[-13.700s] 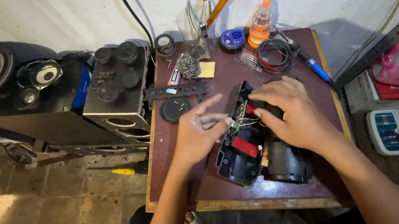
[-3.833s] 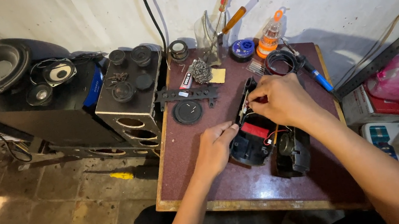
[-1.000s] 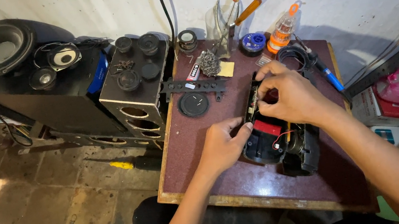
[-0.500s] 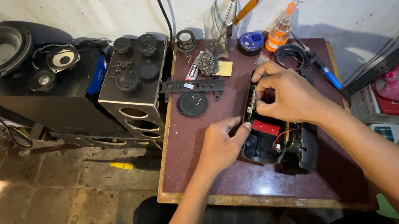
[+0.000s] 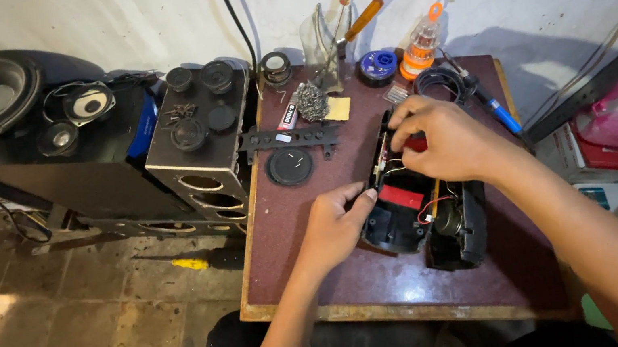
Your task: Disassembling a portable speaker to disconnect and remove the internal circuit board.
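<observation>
An opened black speaker casing (image 5: 423,213) with a red part and red wires inside lies on a small maroon table (image 5: 391,284). My left hand (image 5: 333,227) presses against the casing's left edge, thumb on its rim. My right hand (image 5: 443,141) reaches into the far end of the casing, fingers curled on something inside; what they pinch is hidden.
A black round disc (image 5: 290,166) and a black strip (image 5: 289,137) lie left of the casing. At the back stand screwdrivers in a clear cup (image 5: 322,41), an orange-capped bottle (image 5: 420,51), a solder reel (image 5: 377,67), a coiled cable (image 5: 439,85). Speaker boxes (image 5: 203,144) stand to the left.
Over the last second my right hand has shifted slightly toward the far end of the casing. My left hand stays at the casing's left edge.
</observation>
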